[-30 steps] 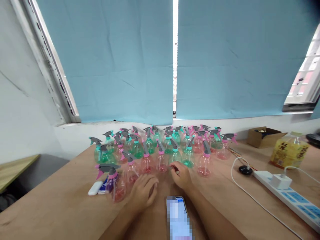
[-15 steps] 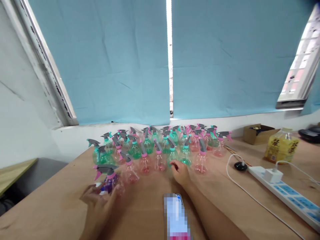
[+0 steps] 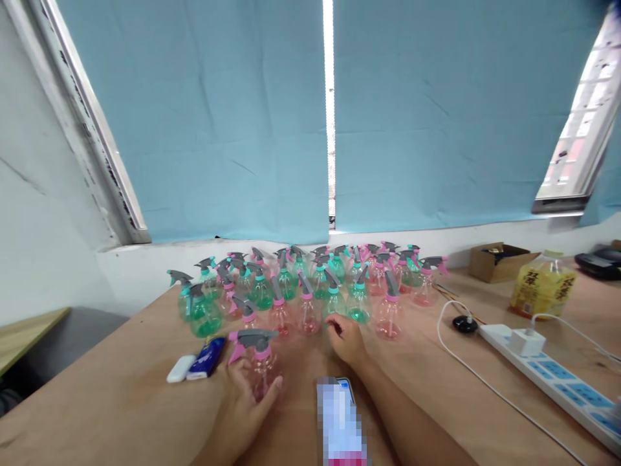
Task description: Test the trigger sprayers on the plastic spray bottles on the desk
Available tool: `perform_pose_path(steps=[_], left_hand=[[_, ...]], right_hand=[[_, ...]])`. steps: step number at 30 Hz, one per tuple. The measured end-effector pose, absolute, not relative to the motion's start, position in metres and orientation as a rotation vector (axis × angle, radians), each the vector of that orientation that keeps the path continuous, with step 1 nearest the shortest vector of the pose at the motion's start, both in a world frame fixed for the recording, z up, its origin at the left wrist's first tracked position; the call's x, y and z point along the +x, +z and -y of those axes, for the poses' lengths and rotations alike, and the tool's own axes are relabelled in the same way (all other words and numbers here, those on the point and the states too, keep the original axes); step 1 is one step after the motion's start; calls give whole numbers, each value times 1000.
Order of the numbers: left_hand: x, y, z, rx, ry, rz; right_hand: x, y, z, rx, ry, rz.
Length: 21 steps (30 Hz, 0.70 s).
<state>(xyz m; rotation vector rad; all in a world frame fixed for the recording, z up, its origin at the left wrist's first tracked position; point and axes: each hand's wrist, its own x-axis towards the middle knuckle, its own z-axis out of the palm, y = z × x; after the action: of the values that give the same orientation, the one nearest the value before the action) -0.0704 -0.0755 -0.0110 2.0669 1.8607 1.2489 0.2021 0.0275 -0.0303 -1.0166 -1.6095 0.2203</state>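
My left hand (image 3: 242, 391) is wrapped around a clear pink spray bottle (image 3: 263, 372) with a grey trigger head and pink collar, upright at the front of the table. My right hand (image 3: 347, 340) rests on the wood with its fingers curled in, and nothing shows in them. It lies just in front of a green spray bottle (image 3: 333, 301). To its right stands another pink spray bottle (image 3: 389, 317). Behind both hands, several more pink and green spray bottles are grouped in rows, upright, with their heads turned various ways.
Left of my left hand lie a blue packet (image 3: 207, 359) and a small white case (image 3: 181, 369). A phone (image 3: 342, 421) lies between my forearms. At right are a power strip (image 3: 557, 375) with a cable, a black disc (image 3: 465, 324), a yellow-labelled jug (image 3: 543, 285) and a cardboard box (image 3: 499, 264).
My left hand has moved right with the pink spray bottle, uncovering the blue packet and white case behind it. The right hand has stayed about where it was.
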Motion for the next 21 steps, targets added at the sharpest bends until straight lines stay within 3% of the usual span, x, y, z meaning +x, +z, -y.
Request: perform_pose_path(steps=[9,13,21], left_hand=[[-6,6,26,2258,1099,-1300],[25,10,11,2208,1164,-1108],[47,-5,-8,2074,1093,-1036]], right_hand=[[196,1,-6,-724,512,1727],[196,5,-9,-856,514,1596],[207,18,-25,-776,714,1419]])
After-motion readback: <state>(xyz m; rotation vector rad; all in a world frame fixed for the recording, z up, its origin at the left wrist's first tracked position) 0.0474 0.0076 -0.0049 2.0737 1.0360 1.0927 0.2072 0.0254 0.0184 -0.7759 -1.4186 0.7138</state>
